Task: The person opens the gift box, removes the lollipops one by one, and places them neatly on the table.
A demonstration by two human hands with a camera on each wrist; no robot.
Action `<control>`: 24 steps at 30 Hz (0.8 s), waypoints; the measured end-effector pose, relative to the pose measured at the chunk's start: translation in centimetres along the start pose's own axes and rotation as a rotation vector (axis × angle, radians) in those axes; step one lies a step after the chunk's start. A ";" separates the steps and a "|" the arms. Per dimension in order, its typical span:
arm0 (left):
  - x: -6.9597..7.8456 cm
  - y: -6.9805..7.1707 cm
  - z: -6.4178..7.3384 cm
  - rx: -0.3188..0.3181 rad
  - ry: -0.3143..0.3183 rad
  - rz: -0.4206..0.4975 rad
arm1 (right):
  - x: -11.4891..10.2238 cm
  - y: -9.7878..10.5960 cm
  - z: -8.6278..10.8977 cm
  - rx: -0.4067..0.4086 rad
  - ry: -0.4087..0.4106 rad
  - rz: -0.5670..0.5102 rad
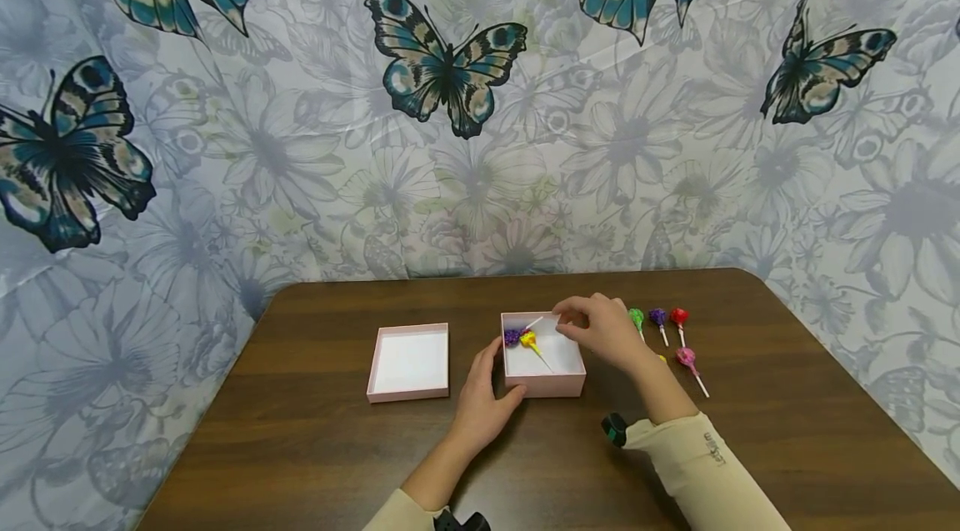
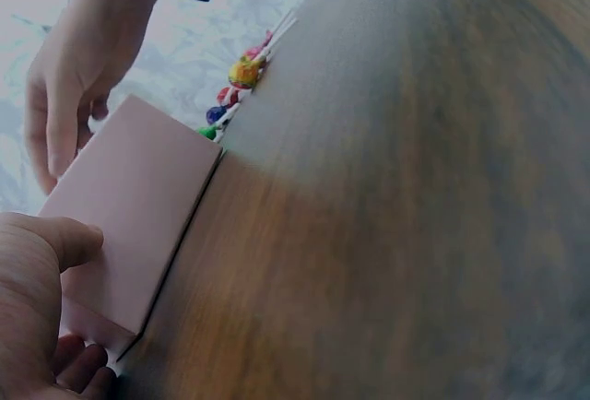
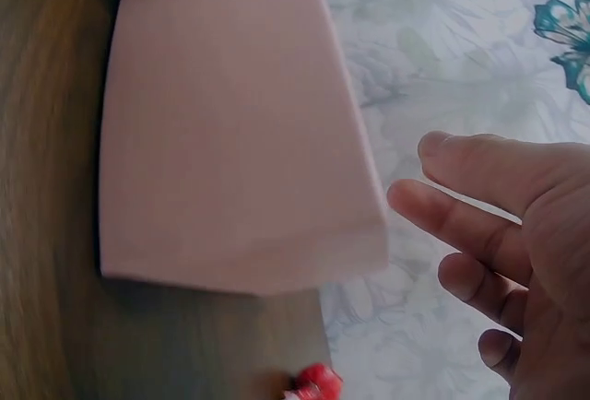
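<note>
A pink box (image 1: 551, 386) with a white inside stands on the table. My left hand (image 1: 483, 410) grips its near left corner, thumb on the front face and fingers along the left side. Inside lie a purple lollipop (image 1: 512, 338) and a yellow lollipop (image 1: 529, 340), with a white stick (image 1: 534, 323) showing beside them. My right hand (image 1: 603, 331) hovers over the box's right edge. In the right wrist view its thumb and fingers (image 3: 470, 225) are spread apart with nothing between them.
Right of the box lie a green lollipop (image 1: 637, 318), a purple one (image 1: 658, 317), a red one (image 1: 678, 317) and a pink one (image 1: 686, 356); a yellow one is mostly hidden by the right arm. A shallow pink lid (image 1: 408, 396) lies left of the box on the wooden table (image 1: 300, 448).
</note>
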State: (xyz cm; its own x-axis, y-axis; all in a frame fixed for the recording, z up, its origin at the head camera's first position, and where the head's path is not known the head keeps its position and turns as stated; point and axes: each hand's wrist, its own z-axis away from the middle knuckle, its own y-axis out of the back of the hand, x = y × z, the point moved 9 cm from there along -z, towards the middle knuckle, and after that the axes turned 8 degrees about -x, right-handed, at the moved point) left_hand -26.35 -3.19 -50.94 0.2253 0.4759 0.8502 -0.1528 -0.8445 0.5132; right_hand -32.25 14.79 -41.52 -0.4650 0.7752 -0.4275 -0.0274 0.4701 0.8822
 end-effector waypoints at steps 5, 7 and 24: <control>0.2 0.0 0.0 0.001 -0.020 0.006 | -0.6 -1.2 -0.8 -0.033 -0.006 -0.037; 0.2 0.1 0.0 0.004 -0.026 0.007 | -0.5 -1.6 -1.0 -0.042 -0.013 -0.050; 0.1 0.1 -0.1 0.006 -0.040 -0.001 | -1.7 -4.8 -2.4 -0.157 -0.082 0.206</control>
State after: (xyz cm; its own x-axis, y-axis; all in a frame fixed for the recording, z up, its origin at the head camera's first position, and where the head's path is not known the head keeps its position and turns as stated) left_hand -26.45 -3.17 -50.76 0.2634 0.4668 0.8442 -0.1465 -0.8456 0.5133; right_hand -33.46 10.22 -44.54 -0.4018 0.8824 -0.2446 -0.0794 0.2325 0.9693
